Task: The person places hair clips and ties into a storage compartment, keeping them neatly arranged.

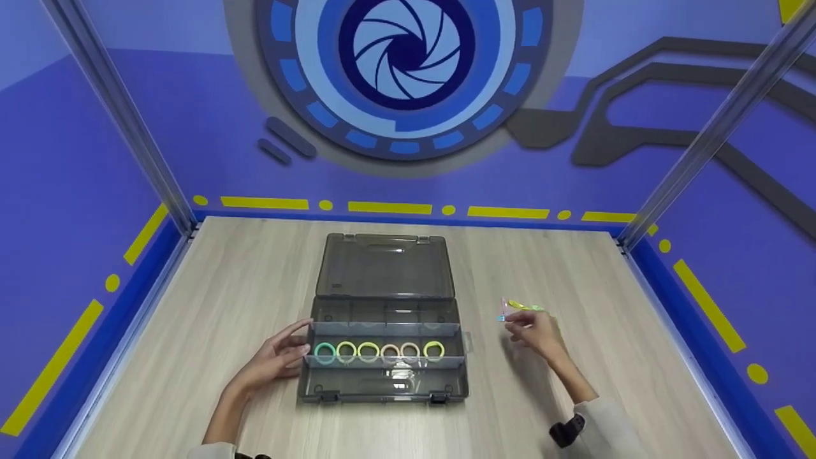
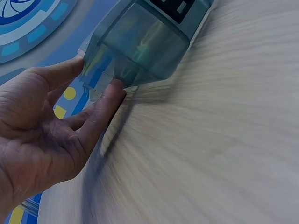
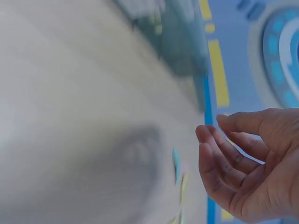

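A smoky see-through plastic case [image 1: 386, 395] lies with its lid [image 1: 386, 268] folded back. Several coloured rings [image 1: 325, 352], turquoise, yellow and pale pink, stand in a row in its middle compartment. At the case's left wall is my left hand [image 1: 274, 360], touching the side with fairly straight fingers and thumb [image 2: 112, 91]. To the right of the case, my right hand [image 1: 535, 331] hovers low beside small slim coloured pieces [image 1: 517, 305]. Their turquoise piece [image 3: 176, 165] lies on the table below the fingertips. Loosely bent, the right fingers have nothing between them in the right wrist view.
Clear dividers [image 1: 386, 329] split the case lengthwise, with the back and front compartments showing bare floors. Two latches [image 1: 438, 398] sit along its front edge. Blue printed walls [image 1: 408, 185] and metal posts [image 1: 121, 115] bound the light wooden table [image 1: 255, 255].
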`<state>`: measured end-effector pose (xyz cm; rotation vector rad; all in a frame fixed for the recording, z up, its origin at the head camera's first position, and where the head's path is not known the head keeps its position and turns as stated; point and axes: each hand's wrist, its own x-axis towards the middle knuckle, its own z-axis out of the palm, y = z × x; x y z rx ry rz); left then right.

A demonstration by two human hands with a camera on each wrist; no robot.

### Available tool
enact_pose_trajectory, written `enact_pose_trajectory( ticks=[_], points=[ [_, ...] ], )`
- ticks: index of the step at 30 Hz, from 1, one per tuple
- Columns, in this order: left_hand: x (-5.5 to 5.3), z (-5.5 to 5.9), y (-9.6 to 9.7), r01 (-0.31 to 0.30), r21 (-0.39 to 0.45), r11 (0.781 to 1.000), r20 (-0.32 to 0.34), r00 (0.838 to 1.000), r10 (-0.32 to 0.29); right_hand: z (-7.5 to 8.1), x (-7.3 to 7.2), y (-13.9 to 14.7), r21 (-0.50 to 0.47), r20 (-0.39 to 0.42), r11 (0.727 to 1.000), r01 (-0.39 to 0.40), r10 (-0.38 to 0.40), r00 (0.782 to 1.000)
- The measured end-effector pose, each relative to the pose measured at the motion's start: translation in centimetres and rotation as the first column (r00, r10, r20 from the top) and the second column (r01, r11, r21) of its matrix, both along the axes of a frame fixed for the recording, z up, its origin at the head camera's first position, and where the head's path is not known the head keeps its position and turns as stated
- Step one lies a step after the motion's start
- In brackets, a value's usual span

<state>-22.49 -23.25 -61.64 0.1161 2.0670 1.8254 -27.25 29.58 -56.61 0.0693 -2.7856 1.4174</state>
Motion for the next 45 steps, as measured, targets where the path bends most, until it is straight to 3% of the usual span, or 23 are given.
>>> enact_pose_trajectory(
  ticks=[8,18,33,45],
  points=[
    [-0.2,0.2,0.1,0.014,0.014,1.0,-0.009,1.0,-0.014,-1.2,-0.5,4.3,0.012,0.018,0.994,0.11,-0.11,0.994],
    [0.1,0.0,0.1,-0.021,-0.004,1.0,0.004,1.0,0.021,-2.4,-0.6,6.7,0.151,0.054,0.958,0.243,-0.253,0.966],
    [0.0,-0.2,0.0,-0.016,0.015,1.0,0.001,1.0,0.016,-3.3,-1.0,7.0,0.166,0.064,0.965,0.203,-0.216,0.974],
    [0.1,0.2,0.1,-0.026,0.009,1.0,0.049,0.998,0.025,-3.7,-1.5,6.6,0.232,0.056,0.944,0.232,-0.252,0.966]
  ],
)
